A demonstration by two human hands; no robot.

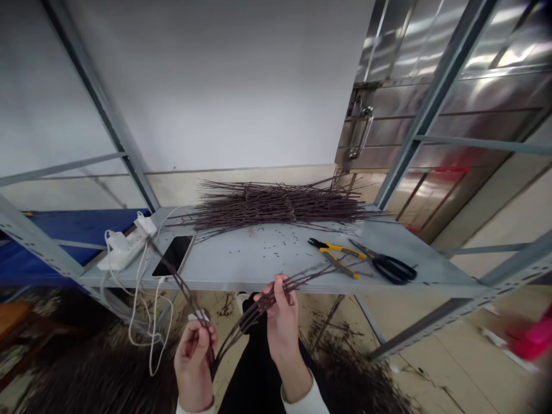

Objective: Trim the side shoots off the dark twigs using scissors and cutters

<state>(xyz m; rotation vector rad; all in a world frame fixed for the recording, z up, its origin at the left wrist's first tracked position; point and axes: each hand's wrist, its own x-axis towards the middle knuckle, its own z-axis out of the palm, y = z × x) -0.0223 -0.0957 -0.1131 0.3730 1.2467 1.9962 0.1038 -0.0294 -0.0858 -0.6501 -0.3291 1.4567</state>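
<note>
Clutching a thin bunch of dark twigs (pixel 254 310), the left hand (pixel 194 368) curls its fingers closed around the lower part, while the right hand (pixel 282 325) pinches the same bunch higher up between thumb and fingers (neither hand has let go). The bunch's long axis slants from the left hand, low in the view, up and to the right through the right hand, so the right hand is nearer the loose tips, which fan out toward the front edge of a grey metal shelf (pixel 259 270). One longer stem (pixel 176 276) runs the other way, up and left from the left hand, and crosses in front of a phone (pixel 173 256). Just past the tips lie yellow-handled pliers (pixel 338 257) and black-handled scissors (pixel 390 267), side by side on the shelf. To the left are a white power strip (pixel 125 248) and looping white cables (pixel 140 322). A wide heap of twigs (pixel 276 206) lies along the back of the shelf, with small cut bits (pixel 276 244) scattered in front of it, and more twigs (pixel 357 376) lie on the floor below.
</note>
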